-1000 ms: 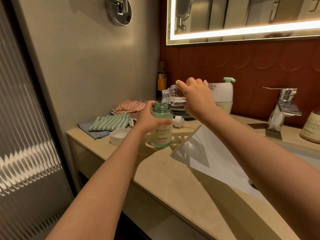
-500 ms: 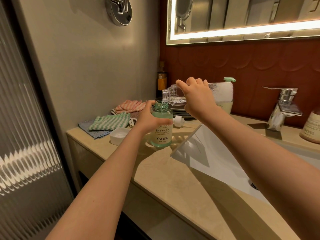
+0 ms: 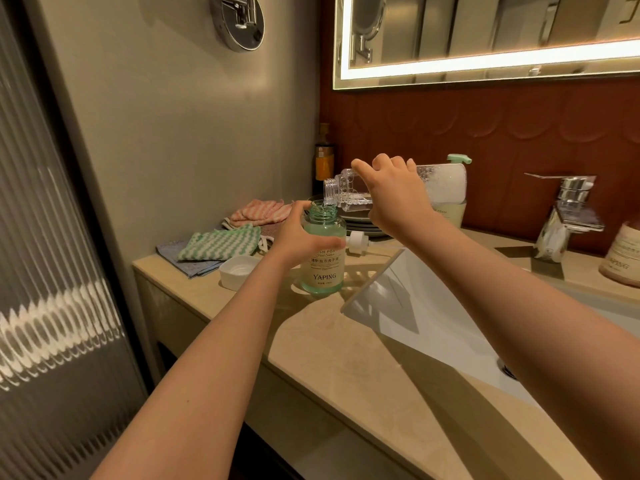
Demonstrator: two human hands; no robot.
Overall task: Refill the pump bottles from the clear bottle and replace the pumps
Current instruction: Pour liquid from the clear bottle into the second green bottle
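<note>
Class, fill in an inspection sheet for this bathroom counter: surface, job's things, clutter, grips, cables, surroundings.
Surface: beige counter with a white sink set in it.
Job's things: green bottle upright, its neck open; clear bottle tipped, mouth over the green bottle's neck; white pump lying on the counter behind; second pump bottle by the wall, pump on.
Clutter: white cap, striped cloths, stacked plates, orange bottle.
Grips: left hand holds the green bottle; right hand holds the clear bottle.
Cables: nothing seen.
Surroundings: tap, lit mirror, ribbed glass panel.
</note>
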